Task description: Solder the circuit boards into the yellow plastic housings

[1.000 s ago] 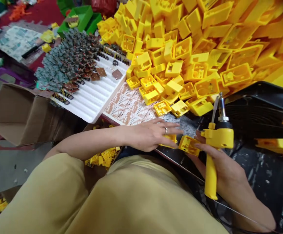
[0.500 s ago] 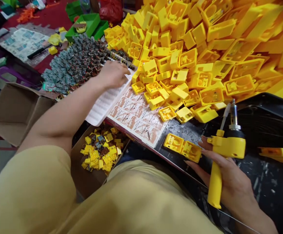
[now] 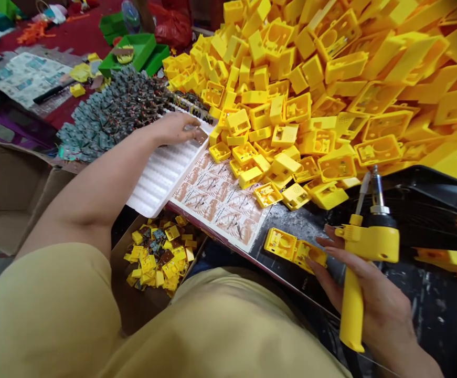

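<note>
My left hand [image 3: 177, 129] is over the far end of a white ridged foam tray [image 3: 161, 170], fingers pinched on a small brown circuit board [image 3: 202, 137]. A yellow soldering gun [image 3: 352, 294] rests in my right hand [image 3: 385, 304], its metal tip pointing up and away. Thumb and fingertips of that same hand reach the right half of an opened yellow plastic casing [image 3: 281, 244], which lies on the dark table edge with its inside facing up.
Yellow casings [image 3: 291, 105] are heaped at the back and right. Grey wired parts [image 3: 110, 105] pile up left of the tray. A printed sheet [image 3: 228, 202] lies in the middle. Below the edge, a cardboard box [image 3: 134, 299] holds small yellow pieces. Green bins [image 3: 137, 50] stand behind.
My left hand has drawn back slightly from the tray's far end, and a brown circuit board now shows at its fingertips. My right thumb has moved onto the opened casing.
</note>
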A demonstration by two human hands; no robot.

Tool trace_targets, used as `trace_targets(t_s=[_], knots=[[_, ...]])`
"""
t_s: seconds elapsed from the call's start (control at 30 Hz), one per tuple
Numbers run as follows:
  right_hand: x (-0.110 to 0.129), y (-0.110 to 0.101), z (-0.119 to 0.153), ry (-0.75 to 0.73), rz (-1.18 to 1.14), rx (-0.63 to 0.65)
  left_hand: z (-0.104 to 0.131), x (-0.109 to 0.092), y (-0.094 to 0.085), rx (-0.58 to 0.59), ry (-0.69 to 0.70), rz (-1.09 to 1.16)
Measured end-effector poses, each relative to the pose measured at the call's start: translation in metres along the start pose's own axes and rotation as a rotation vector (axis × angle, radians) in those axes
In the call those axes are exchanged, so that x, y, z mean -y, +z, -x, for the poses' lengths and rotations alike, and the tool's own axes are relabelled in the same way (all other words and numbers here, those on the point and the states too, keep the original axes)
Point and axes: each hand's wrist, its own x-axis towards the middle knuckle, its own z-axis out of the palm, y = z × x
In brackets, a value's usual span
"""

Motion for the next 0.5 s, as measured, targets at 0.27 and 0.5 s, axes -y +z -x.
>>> trace_targets(t_s=[0.27,0.5], knots=[[0.005,-0.012,-0.005,-0.082,0.031,-0.010,0.013,-0.049,-0.016,-0.398,-0.170,0.376],[0.039,-0.010,-0.031,-0.159,-0.110,-0.084,0.065,-0.210,0.018,0.307,-0.179,1.261]])
